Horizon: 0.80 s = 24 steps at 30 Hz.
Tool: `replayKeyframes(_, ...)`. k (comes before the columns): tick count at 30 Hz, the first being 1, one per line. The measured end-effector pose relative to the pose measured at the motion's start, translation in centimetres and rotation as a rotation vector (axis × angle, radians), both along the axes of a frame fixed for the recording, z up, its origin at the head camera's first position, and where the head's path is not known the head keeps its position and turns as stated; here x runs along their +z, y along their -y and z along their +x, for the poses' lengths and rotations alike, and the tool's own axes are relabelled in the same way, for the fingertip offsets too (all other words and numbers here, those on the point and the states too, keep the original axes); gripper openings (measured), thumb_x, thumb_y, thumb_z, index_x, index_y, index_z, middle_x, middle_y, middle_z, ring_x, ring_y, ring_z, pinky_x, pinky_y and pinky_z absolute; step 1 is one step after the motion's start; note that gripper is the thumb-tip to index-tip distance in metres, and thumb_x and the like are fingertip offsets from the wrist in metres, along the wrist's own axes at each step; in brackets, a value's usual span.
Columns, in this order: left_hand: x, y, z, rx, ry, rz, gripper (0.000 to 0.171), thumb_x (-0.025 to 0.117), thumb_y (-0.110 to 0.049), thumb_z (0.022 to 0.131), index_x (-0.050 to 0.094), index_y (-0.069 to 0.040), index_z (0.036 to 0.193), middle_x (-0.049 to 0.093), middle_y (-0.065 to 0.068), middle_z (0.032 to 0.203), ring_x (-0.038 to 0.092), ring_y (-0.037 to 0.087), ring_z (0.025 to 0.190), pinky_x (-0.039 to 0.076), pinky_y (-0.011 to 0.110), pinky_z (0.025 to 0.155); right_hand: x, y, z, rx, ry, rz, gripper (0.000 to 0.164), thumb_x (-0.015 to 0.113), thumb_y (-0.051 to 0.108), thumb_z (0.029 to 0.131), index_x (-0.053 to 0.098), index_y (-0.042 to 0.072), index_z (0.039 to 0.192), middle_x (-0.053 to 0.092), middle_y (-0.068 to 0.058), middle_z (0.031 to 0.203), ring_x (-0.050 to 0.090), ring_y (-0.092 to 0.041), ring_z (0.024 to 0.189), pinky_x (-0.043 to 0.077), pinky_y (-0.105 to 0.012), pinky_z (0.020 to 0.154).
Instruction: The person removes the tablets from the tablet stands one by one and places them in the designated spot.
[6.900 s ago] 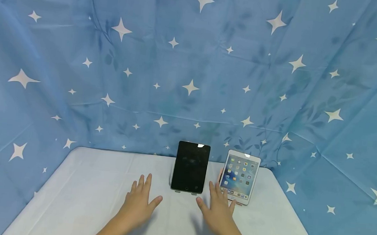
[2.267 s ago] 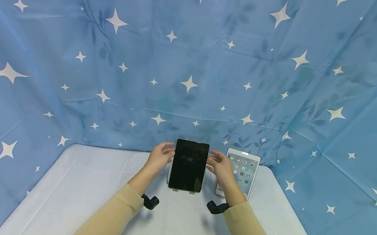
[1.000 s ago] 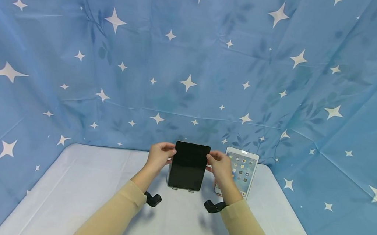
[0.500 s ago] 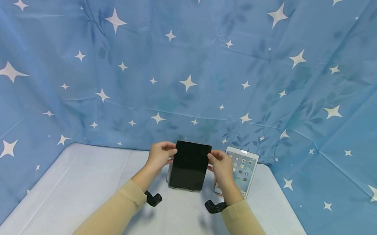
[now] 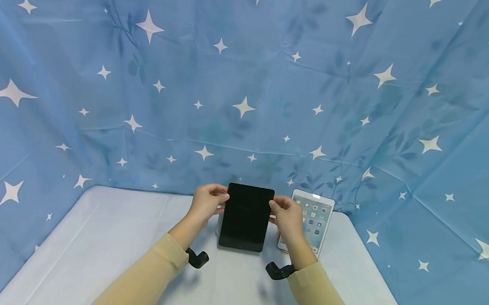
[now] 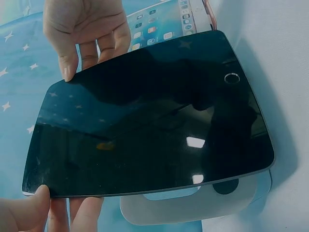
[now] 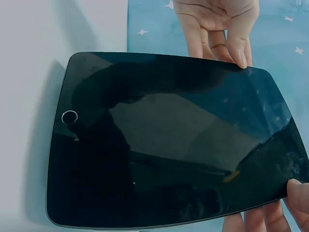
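A black tablet (image 5: 246,217) with a dark, reflective screen is between both hands. My left hand (image 5: 203,203) pinches its upper left edge, thumb on the front and fingers behind. My right hand (image 5: 288,216) pinches the upper right edge the same way. In the right wrist view, the tablet's round home button (image 7: 69,117) shows at the end away from the hands. Behind the tablet, a pale tablet stand (image 6: 188,208) with a dark round pad shows in the left wrist view; the tablet covers most of it.
A white tablet (image 5: 308,215) with a lit screen of app icons leans on a pinkish stand (image 6: 210,14), just right of the black one and partly behind my right forearm. A white cloth covers the table (image 5: 125,239). A blue starred curtain (image 5: 180,95) hangs behind.
Both hands rose from over the table to the black tablet's sides and took hold of it. Its lower edge has since come forward, hiding the stand's front lips.
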State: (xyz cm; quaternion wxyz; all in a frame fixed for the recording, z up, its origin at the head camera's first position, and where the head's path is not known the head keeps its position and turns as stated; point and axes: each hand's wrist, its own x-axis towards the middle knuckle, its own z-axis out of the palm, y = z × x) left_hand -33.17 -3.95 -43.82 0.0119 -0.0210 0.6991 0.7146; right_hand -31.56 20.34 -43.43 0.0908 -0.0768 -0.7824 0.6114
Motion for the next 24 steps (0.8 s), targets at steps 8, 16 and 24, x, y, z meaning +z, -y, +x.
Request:
replayKeyframes(8,0.1,0.3,0.5,-0.017,0.002,-0.013,0.020,0.074,-0.011,0.103,0.079,-0.012,0.122,0.070,0.010,0.111,0.075,0.022,0.091,0.069,0.044,0.086,0.0,0.0,0.4,0.014,-0.004,0.014,0.016,0.068,0.016,0.107,0.075,0.007,0.118,0.073,-0.011,0.109,0.073,-0.017,0.087,0.070,-0.045,0.084)
replayKeyframes(16,-0.2,0.6,1.0,-0.031,-0.002,-0.032,0.022,0.074,-0.012,0.103,0.078,-0.013,0.124,0.070,0.011,0.111,0.074,0.021,0.089,0.069,0.039,0.082,-0.1,0.1,1.2,0.023,0.026,0.025,0.015,0.068,0.015,0.107,0.075,0.007,0.117,0.072,-0.011,0.105,0.072,-0.019,0.084,0.070,-0.039,0.076)
replayKeyframes(24,-0.5,0.8,1.3,-0.041,0.001,-0.048,0.022,0.074,-0.012,0.103,0.078,-0.012,0.124,0.069,0.011,0.110,0.075,0.021,0.089,0.069,0.041,0.084,-0.3,0.0,1.9,0.031,0.030,0.032,0.016,0.068,0.016,0.108,0.075,0.006,0.117,0.071,-0.012,0.103,0.071,-0.019,0.082,0.070,-0.037,0.074)
